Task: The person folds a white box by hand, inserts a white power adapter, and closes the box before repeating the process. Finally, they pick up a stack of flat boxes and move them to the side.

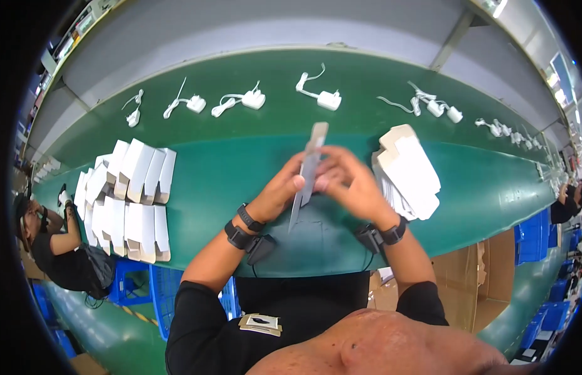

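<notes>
A thin carton blank point(309, 167), seen nearly edge-on with a grey-white face, stands upright between my hands over the middle of the green table. My left hand point(283, 190) grips its left side, thumb against the face. On the other side my right hand point(348, 181) has its fingers bent against the carton; they are slightly blurred. To the right lies a stack of flat white carton blanks point(411, 172). Several folded white boxes point(131, 206) stand in two rows on the left, open ends showing brown insides.
White power adapters with cables point(329, 100) lie spaced along the green conveyor belt point(272, 125) at the back. Another person point(59, 244) sits at the far left. A large brown cardboard box point(472, 281) and blue crates point(532, 237) stand below the table's right side.
</notes>
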Tool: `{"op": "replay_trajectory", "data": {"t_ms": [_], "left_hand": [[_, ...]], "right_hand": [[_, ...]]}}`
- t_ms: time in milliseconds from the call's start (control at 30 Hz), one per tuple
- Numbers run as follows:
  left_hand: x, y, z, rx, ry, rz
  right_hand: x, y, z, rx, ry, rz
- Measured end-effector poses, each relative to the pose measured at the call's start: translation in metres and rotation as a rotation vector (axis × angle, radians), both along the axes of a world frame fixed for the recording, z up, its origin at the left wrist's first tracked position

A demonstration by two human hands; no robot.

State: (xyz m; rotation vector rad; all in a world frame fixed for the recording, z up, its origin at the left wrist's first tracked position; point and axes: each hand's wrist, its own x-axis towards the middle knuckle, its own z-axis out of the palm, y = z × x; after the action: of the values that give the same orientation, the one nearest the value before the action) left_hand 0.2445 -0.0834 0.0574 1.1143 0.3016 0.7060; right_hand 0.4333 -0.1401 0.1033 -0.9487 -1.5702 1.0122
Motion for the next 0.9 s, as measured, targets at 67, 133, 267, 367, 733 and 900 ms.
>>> {"op": "replay_trajectory", "data": {"t_ms": [67, 133, 267, 367, 733, 900], "left_hand": [[-0.004, 0.002, -0.008, -0.061, 0.009, -0.071], [-0.001, 0.002, -0.015, -0.036, 0.022, -0.187], [0.0, 0.006, -0.027, -0.08, 0.049, -0.161], [0.003, 0.007, -0.025, -0.141, 0.033, -0.08], [0.015, 0.013, -0.019, 0.239, 0.104, 0.277], [0.016, 0.014, -0.022, 0.129, 0.158, 0.066]], "right_hand": [[0.029, 0.014, -0.005, -0.17, -0.183, -0.137], [0.043, 0.015, -0.005, -0.339, -0.141, -0.058], [0.05, 0.015, 0.006, -0.652, -0.087, 0.111], [0.049, 0.015, 0.0, -0.642, -0.118, 0.161], [0.031, 0.02, -0.051, -0.13, 0.372, -0.064], [0.051, 0.018, -0.047, -0.309, 0.405, 0.063]]}}
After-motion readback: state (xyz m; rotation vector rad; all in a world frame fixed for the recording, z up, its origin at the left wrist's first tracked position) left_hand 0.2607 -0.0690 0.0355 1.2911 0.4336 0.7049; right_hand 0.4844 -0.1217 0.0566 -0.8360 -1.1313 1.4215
